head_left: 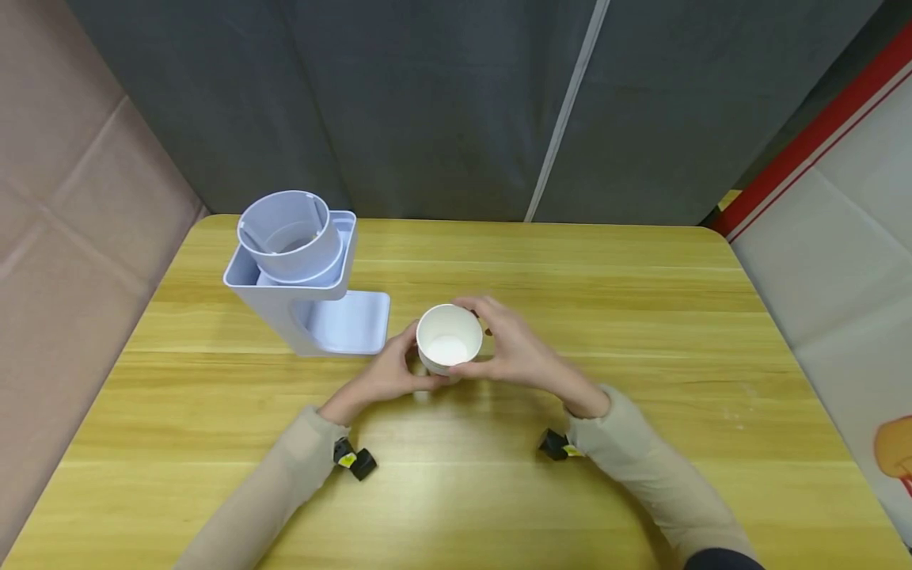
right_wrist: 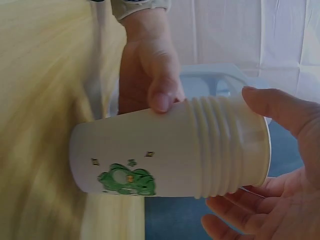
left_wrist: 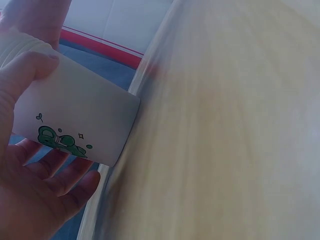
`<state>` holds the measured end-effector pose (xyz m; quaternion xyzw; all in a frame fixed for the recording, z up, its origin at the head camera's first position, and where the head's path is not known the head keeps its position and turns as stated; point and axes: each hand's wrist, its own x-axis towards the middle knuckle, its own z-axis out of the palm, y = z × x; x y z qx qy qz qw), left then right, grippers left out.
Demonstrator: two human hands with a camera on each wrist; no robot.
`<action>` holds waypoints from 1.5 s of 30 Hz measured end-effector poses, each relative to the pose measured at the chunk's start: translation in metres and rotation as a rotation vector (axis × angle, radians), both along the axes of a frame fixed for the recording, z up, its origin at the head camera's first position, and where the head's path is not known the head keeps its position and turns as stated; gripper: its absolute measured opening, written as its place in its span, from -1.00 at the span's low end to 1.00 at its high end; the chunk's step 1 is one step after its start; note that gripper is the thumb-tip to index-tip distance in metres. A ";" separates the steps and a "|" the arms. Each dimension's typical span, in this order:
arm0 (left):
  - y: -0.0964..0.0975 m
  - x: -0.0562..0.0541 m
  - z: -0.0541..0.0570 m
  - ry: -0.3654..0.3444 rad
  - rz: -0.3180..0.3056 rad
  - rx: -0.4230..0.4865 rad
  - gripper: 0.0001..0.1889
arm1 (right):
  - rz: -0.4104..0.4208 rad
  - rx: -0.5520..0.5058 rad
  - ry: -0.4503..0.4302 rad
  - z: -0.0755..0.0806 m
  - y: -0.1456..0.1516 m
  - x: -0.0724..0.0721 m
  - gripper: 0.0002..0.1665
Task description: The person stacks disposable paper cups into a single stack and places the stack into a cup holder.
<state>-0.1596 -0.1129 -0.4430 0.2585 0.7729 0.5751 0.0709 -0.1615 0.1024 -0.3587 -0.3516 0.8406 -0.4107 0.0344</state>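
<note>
A stack of nested white paper cups (head_left: 447,340) is held between both hands, mouth up, over the middle of the table. In the right wrist view, several rims show one above another on the stack (right_wrist: 135,150), and a green cartoon print decorates its side. My left hand (head_left: 388,374) grips the lower part, its thumb (left_wrist: 37,67) pressed against the wall and its fingers on the opposite side. Higher up, my right hand (head_left: 516,348) holds the top cup around its rim, thumb (right_wrist: 280,107) on one side and fingers on the other. The stack's base is close to the tabletop.
Left of the hands stands a pale lavender plastic stand (head_left: 288,313) with a flat base tray (head_left: 349,321). A round tube (head_left: 285,229) with an open top sits in its upper holder. The wooden table (head_left: 606,277) meets a dark curtain (head_left: 427,111) behind.
</note>
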 end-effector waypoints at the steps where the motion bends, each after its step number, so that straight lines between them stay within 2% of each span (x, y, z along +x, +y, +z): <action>1: 0.000 0.000 0.000 -0.004 0.000 0.003 -0.12 | -0.002 0.002 0.000 -0.002 0.000 0.000 -0.04; 13: 0.000 0.001 0.003 -0.011 -0.007 0.031 -0.20 | -0.031 0.012 -0.050 -0.016 0.000 -0.002 -0.02; 22: 0.000 0.000 0.001 -0.013 -0.015 0.031 -0.20 | 0.003 -0.024 -0.011 -0.023 -0.001 -0.002 0.04; 32: 0.000 -0.001 0.000 -0.012 -0.015 0.039 -0.19 | 0.022 -0.083 -0.056 -0.031 -0.001 -0.005 0.03; 45: 0.001 0.001 0.003 -0.014 -0.007 0.034 -0.19 | 0.030 -0.127 -0.069 -0.034 0.000 -0.005 -0.02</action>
